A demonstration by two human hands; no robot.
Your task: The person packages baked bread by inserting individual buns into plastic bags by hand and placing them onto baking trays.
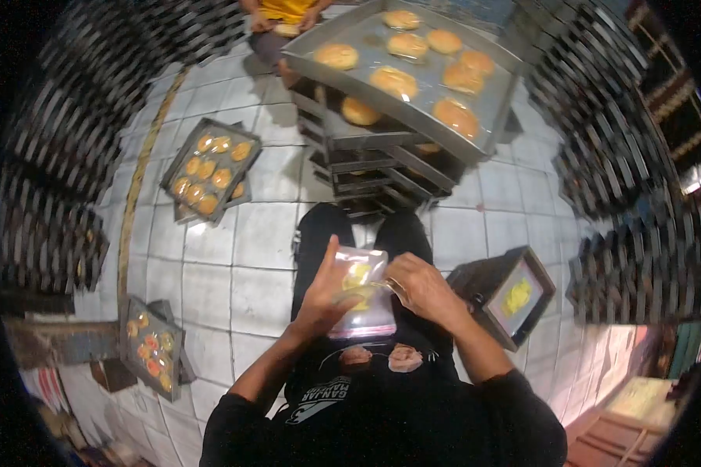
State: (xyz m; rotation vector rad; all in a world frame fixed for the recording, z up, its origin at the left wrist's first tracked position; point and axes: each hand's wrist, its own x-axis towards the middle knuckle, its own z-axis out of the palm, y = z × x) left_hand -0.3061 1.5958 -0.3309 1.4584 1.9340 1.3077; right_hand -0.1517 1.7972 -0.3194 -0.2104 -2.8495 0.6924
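Note:
A stack of clear plastic bags (362, 319) with yellow print lies on my lap. My left hand (329, 286) is over the left side of the stack, its thumb stretched upward and its other fingers partly hidden by a film edge. At the right of the stack, my right hand (419, 286) has its fingers pinched on a lifted edge of clear plastic. Ahead of my knees, a metal tray (350, 78) with several round buns (393, 82) rests at an angle on a pile of trays.
Trays of wrapped buns stand on the tiled floor at left (245, 173) and lower left (183, 342). A dark box (487, 311) with yellow-printed plastic is at my right. Tray stacks line both sides. Another person's hands (311, 17) hold a bun at the top.

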